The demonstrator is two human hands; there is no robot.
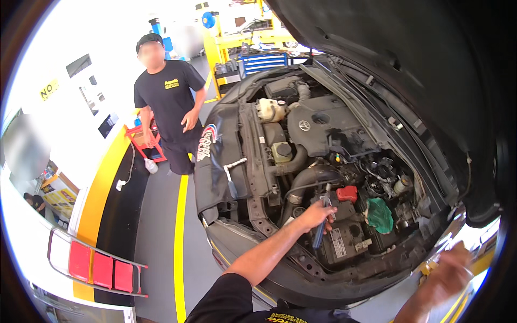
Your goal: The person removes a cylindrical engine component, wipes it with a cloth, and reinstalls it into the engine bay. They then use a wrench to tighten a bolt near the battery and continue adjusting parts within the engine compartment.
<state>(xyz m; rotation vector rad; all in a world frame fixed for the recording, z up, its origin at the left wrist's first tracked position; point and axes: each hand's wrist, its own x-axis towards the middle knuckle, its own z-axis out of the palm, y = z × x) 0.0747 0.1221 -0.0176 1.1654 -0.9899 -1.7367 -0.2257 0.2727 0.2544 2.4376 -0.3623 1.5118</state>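
My left hand is closed around a blue-handled tool above the car battery. A slim metal shaft shows past the fingers on the far side; its tip is too small to make out. A red terminal cover sits just beyond that hand. Over to the right, my right hand is raised near the car's front corner, smeared by motion, so its fingers cannot be read. Green cloth or plastic lies in the engine bay right of the battery.
The raised hood overhangs the engine cover. A ratchet lies on the black fender cover. Beyond the car's front stands a person in black. A red step ladder is at the left, and a blue tool chest behind.
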